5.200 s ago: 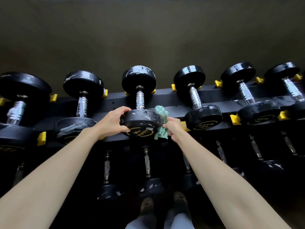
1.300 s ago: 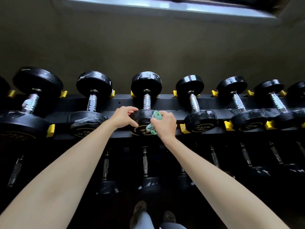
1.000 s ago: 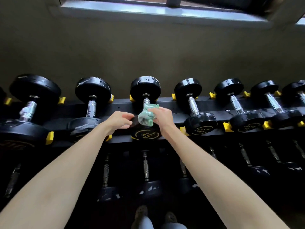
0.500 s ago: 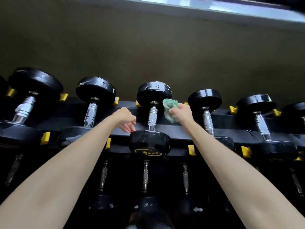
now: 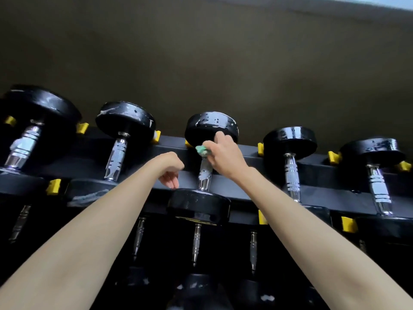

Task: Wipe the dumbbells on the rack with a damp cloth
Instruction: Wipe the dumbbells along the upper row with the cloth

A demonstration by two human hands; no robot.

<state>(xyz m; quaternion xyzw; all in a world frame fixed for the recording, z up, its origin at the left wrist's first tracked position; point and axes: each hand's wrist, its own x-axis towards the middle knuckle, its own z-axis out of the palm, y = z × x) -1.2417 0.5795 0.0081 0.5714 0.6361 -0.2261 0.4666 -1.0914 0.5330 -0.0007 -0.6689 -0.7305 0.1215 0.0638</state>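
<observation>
Work looks about halfway: right hand (image 5: pixel 224 154) pinches the cloth (image 5: pixel 201 151) against the twelve o'clock end of the handle of the middle dumbbell (image 5: pixel 205 177), left hand (image 5: pixel 171 170) hangs loosely curled and empty at its nine o'clock, dumbbells (image 5: pixel 290 142) toward three o'clock seemingly yet to wipe.

A single wide-angle view is supplied, taken from the head. The rack (image 5: pixel 328 177) is faced head-on and near, looked at forward and downward along both forearms (image 5: pixel 100 220). The upper half is filled by wall (image 5: pixel 201 63).
</observation>
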